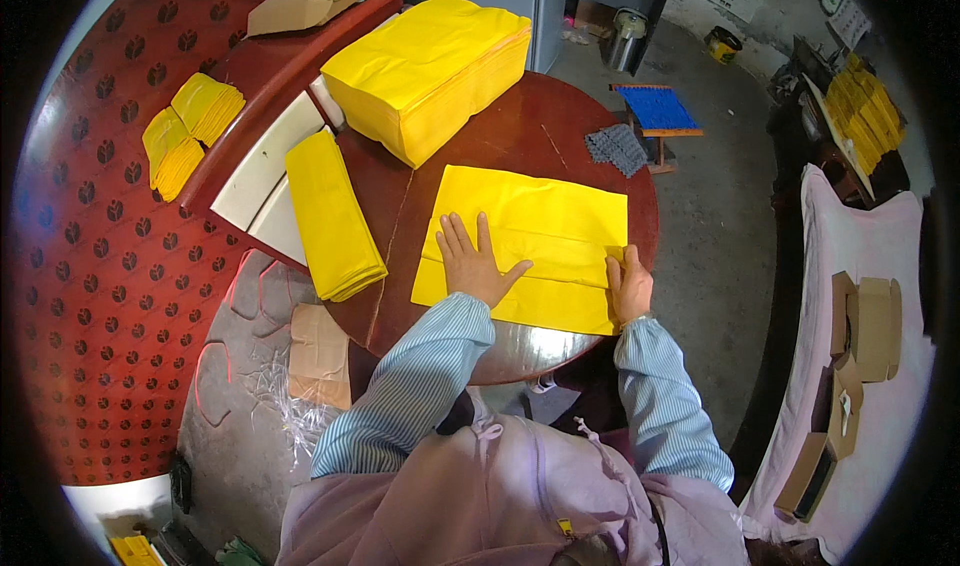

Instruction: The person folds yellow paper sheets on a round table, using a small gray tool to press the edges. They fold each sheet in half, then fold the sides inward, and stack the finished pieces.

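Observation:
A yellow paper sheet [560, 211] with crosswise creases lies spread on the round brown table [540, 116]. My left hand [478, 266] rests flat on its left part, fingers apart. At the sheet's right edge my right hand [631, 284] has its fingers bent and closed on the border; the fingertips are partly hidden. To the left lies a long folded bundle of yellow paper [335, 216], its layers showing at the near end. Behind it stands a tall block of stacked yellow sheets [430, 76].
A grey knitted cloth [616, 150] lies at the table's right edge. Beyond stands a stool with a blue seat [656, 109]. Smaller yellow bundles [205, 106] lie on the red patterned surface [100, 296] at left. Open cardboard boxes [865, 331] rest on a pale cloth at right.

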The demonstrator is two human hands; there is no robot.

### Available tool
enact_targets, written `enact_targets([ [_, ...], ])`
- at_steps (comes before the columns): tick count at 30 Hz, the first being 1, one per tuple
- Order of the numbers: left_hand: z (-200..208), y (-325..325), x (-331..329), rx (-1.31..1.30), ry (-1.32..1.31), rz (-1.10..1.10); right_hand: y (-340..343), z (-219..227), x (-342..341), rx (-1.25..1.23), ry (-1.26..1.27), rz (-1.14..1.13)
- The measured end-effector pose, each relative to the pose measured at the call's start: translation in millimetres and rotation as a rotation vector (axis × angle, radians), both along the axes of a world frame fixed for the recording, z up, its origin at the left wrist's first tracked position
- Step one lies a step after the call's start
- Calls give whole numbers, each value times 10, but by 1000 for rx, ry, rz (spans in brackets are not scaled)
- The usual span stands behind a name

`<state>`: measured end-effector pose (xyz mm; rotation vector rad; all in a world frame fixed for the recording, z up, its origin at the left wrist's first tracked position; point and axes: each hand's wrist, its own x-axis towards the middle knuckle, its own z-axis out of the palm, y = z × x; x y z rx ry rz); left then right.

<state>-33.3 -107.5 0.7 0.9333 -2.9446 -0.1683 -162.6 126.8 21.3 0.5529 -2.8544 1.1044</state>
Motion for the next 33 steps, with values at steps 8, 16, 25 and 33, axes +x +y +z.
enact_targets([
  [8,31,57,-48,-102,-185,69,-953,-45,721,85,484,390],
  [16,-51,-291,168,-62,-55,0,-238,-404,437,512,249,178],
  [25,-90,-508,252,36,47,10,-63,-375,349,496,151,57],
  [33,-77,121,628,1286,923,430,-66,-360,358,477,116,51],
])
